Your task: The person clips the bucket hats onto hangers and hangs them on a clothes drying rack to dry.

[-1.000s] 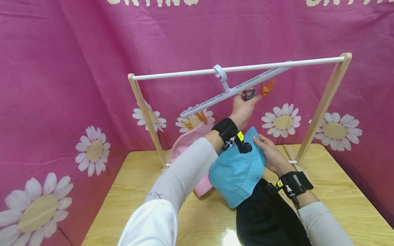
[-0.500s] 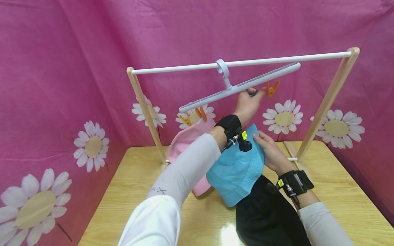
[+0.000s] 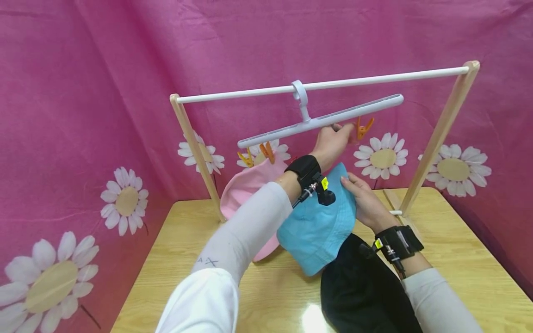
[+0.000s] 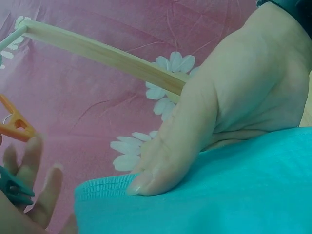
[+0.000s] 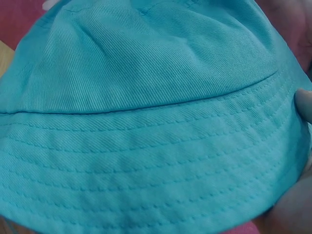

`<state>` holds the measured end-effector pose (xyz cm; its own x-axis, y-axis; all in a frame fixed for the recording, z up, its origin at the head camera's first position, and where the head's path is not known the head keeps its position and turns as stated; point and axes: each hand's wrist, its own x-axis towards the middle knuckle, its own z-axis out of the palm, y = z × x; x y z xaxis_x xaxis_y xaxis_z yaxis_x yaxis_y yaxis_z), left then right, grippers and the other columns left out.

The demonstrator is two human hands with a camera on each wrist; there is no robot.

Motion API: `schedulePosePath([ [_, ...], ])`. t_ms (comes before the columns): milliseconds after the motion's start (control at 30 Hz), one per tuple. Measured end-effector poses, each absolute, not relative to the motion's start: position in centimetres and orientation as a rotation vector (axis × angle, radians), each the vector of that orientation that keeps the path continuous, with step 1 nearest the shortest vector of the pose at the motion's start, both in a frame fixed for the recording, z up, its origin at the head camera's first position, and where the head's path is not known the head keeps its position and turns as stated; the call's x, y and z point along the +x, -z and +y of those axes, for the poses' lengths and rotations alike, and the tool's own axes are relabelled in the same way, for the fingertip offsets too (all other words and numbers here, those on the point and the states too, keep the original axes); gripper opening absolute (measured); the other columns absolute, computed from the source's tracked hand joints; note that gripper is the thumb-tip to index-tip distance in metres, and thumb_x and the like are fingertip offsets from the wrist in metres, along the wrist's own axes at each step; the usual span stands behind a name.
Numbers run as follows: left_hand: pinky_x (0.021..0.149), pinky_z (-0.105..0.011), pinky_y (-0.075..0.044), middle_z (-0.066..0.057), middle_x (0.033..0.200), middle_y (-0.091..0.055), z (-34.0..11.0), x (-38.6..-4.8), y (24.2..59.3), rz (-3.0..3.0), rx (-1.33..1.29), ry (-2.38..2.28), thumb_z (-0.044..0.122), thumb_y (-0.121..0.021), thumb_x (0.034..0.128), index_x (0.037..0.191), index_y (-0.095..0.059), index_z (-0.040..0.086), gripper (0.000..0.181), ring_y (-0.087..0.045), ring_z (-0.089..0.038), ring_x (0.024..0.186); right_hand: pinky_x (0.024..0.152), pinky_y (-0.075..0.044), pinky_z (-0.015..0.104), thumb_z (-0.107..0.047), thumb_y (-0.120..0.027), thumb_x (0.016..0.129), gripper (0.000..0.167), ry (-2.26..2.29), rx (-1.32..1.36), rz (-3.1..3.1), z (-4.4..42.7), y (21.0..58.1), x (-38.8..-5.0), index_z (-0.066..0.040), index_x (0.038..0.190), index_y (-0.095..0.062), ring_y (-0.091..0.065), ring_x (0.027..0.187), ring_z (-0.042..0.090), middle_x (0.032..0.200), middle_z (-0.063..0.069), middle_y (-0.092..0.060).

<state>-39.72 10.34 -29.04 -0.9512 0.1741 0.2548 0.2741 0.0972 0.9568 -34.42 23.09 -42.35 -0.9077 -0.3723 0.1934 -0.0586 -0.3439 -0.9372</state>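
Note:
My left hand [image 3: 331, 144] is raised under the right half of a pale hanger [image 3: 351, 111]. It pinches a dark green clip [image 4: 15, 187], largely hidden by my fingers in the head view. One fingertip is close to an orange clip [image 3: 363, 129] hanging just to the right. Lower down, my right hand [image 3: 365, 203] grips the edge of a light-blue bucket hat [image 3: 318, 236], thumb on the near side. The hat's stitched brim [image 5: 146, 161] fills much of the right wrist view. A pink hat [image 3: 250, 182] hangs from an orange clip [image 3: 266, 151] at the hanger's left.
The tilted hanger hooks over a white rod [image 3: 374, 81] between wooden posts [image 3: 440, 138]. A yellow clip [image 3: 245, 159] hangs near the left end. A black hat [image 3: 358, 296] lies on the wooden table [image 3: 166, 277], below the blue one. A pink flowered cloth [image 3: 104, 92] surrounds the table.
The hanger's right end has dipped, after swinging slightly. My left fingers have closed further over the dark green clip. The right hand still holds the blue hat, almost unmoved.

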Motion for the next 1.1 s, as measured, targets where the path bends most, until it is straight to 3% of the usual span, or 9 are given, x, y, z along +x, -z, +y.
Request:
schedulePosePath([
  [133,0.093,-0.029,-0.054,-0.002,0.1,-0.072,10.2,-39.8,28.8,-2.261,-0.477,2.04,0.028,-0.062,0.1053,0.09,-0.062,0.01,0.024,-0.068,-0.012,0.097,0.092,-0.058,0.028,-0.028,-0.04,0.115,0.032,2.371,-0.586,1.653,22.8,42.1,-34.6,-0.018,0.143,-0.048,-0.071,0.103,0.009,0.118,-0.004,-0.069],
  [367,0.103,-0.033,-0.052,-0.007,0.111,-0.071,10.0,-39.6,28.8,-2.294,-0.507,2.062,0.026,-0.057,0.1089,0.115,-0.069,0.006,0.024,-0.07,-0.021,0.11,0.09,-0.058,0.027,-0.029,-0.041,0.114,0.028,2.406,-0.538,1.687,22.7,41.9,-34.5,-0.022,0.139,-0.053,-0.069,0.102,0.008,0.116,-0.006,-0.069],
  [533,0.106,-0.036,-0.051,-0.006,0.112,-0.071,10.0,-39.3,29.1,-2.363,-0.457,2.013,0.029,-0.054,0.1101,0.115,-0.068,0.009,0.025,-0.069,-0.022,0.115,0.093,-0.057,0.028,-0.034,-0.045,0.113,0.032,2.393,-0.448,1.702,22.9,41.8,-34.2,-0.024,0.142,-0.05,-0.067,0.105,0.01,0.122,-0.006,-0.066],
  [633,0.102,-0.031,-0.052,-0.006,0.108,-0.07,9.9,-39.2,29.3,-2.354,-0.499,2.02,0.027,-0.052,0.111,0.117,-0.067,0.007,0.026,-0.07,-0.019,0.109,0.092,-0.057,0.028,-0.034,-0.045,0.113,0.031,2.394,-0.438,1.681,23.0,41.8,-34.2,-0.024,0.142,-0.049,-0.067,0.105,0.01,0.121,-0.006,-0.065],
  [700,0.091,-0.025,-0.052,-0.007,0.099,-0.065,9.7,-39.2,29.5,-2.364,-0.555,1.985,0.027,-0.05,0.1119,0.116,-0.065,0.004,0.028,-0.066,-0.017,0.097,0.092,-0.057,0.027,-0.033,-0.043,0.113,0.031,2.405,-0.457,1.663,23.1,41.8,-34.2,-0.024,0.142,-0.048,-0.067,0.105,0.009,0.121,-0.006,-0.066],
  [833,0.082,-0.021,-0.046,-0.002,0.095,-0.057,9.2,-39.3,29.9,-2.378,-0.657,1.884,0.025,-0.047,0.1127,0.122,-0.063,0.003,0.029,-0.063,-0.015,0.098,0.093,-0.056,0.026,-0.032,-0.041,0.114,0.032,2.421,-0.505,1.636,23.1,41.5,-34.5,-0.021,0.143,-0.047,-0.067,0.107,0.008,0.122,-0.006,-0.066],
  [900,0.084,-0.019,-0.046,0.0,0.093,-0.055,8.9,-39.3,29.9,-2.383,-0.691,1.841,0.025,-0.046,0.1128,0.123,-0.062,0.006,0.027,-0.065,-0.013,0.102,0.095,-0.056,0.025,-0.032,-0.041,0.114,0.032,2.421,-0.517,1.635,23.0,41.3,-34.6,-0.021,0.143,-0.047,-0.067,0.109,0.008,0.124,-0.006,-0.066],
  [1100,0.074,-0.022,-0.044,-0.007,0.086,-0.055,8.8,-39.4,29.5,-2.418,-0.73,1.824,0.026,-0.039,0.1141,0.107,-0.057,0.007,0.027,-0.065,-0.02,0.091,0.094,-0.056,0.025,-0.031,-0.041,0.114,0.031,2.444,-0.5,1.604,23.1,40.6,-35.0,-0.022,0.142,-0.049,-0.067,0.108,0.008,0.123,-0.007,-0.066],
])
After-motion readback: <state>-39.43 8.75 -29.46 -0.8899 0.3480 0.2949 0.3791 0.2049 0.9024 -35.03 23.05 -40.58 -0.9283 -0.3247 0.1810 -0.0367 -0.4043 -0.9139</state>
